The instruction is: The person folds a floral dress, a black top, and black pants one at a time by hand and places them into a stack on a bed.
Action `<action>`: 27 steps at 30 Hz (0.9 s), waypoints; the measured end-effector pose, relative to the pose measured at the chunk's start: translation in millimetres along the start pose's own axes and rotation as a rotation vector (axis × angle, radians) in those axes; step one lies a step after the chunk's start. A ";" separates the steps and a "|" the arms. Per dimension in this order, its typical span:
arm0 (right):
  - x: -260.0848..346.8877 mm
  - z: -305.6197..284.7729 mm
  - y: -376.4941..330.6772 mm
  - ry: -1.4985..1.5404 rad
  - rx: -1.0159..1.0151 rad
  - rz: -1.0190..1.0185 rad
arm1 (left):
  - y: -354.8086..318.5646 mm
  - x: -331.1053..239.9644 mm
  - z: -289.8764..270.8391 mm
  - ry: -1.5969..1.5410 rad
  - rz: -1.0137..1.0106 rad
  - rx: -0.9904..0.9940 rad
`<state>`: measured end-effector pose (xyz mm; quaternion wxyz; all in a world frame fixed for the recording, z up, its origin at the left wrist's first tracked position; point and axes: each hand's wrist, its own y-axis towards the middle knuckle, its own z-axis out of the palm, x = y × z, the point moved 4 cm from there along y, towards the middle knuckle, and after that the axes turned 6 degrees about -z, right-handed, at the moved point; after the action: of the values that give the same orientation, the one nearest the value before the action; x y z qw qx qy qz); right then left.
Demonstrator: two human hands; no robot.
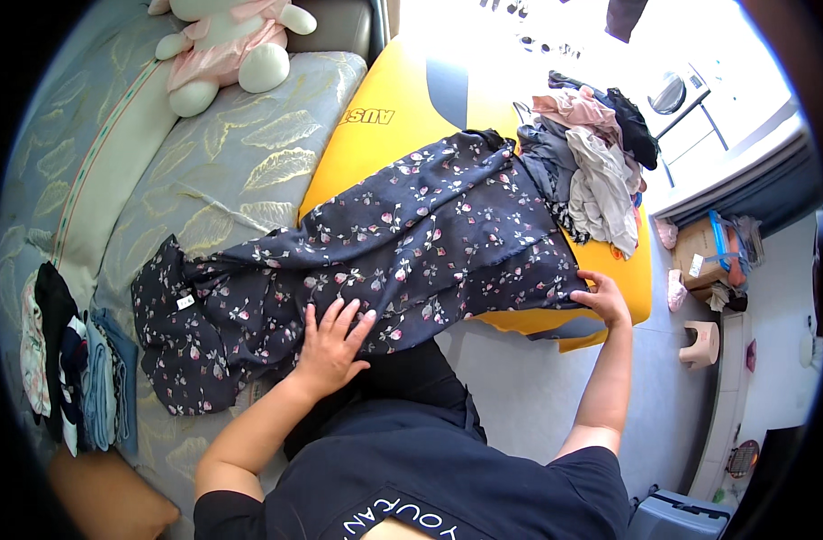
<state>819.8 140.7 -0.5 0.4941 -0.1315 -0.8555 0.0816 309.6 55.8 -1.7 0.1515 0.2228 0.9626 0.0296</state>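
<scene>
A long black floral dress with small pink and white flowers is spread from the bed across to the yellow-covered surface. A small white label shows near its left end. My left hand lies open on the dress's near side, fingers spread and palm down. At the right end, my right hand has the near hem corner between its thumb and fingers, some of which are hidden. The cloth has folds along its middle and a gathered dark edge at the far right.
Crumpled clothes are heaped on the yellow cover at the far right. Folded clothes stand in a row on the leaf-patterned bed at left. A plush toy sits behind. A small stool and a suitcase stand at right.
</scene>
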 end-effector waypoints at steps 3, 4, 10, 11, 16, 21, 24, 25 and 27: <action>-4.6 -2.9 6.7 -0.219 -0.014 0.036 | -8.2 -9.2 12.8 0.077 0.026 -0.093; 3.9 -7.4 5.4 -0.335 -0.069 0.064 | -14.2 -5.7 23.1 0.099 0.036 -0.103; 25.8 9.9 41.8 -0.450 -0.257 -0.336 | -15.4 -6.0 29.2 0.037 0.026 -0.091; 32.9 24.9 50.2 -0.426 -0.218 -0.356 | -13.0 -6.4 28.8 0.025 0.017 -0.093; 41.8 57.9 71.6 -0.774 -0.495 -0.248 | -6.0 -7.1 26.5 0.019 0.013 -0.083; 31.1 26.1 56.8 0.258 -0.214 -0.257 | -8.2 -4.1 17.6 -0.135 0.036 -0.129; 25.5 -26.5 2.3 0.722 -0.566 -0.394 | -11.4 -3.0 14.2 -0.215 0.128 -0.199; 10.6 -46.1 -12.9 0.862 -0.598 -0.492 | -11.9 -3.8 14.3 -0.197 0.144 -0.185; -14.1 -66.6 -40.0 1.039 -0.588 -0.618 | -11.5 -7.4 10.1 -0.156 0.173 -0.159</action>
<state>878.5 99.0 31.8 0.7858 -0.0320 -0.4916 -0.3739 314.2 42.1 -10.7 0.2398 0.2940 0.9197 0.1012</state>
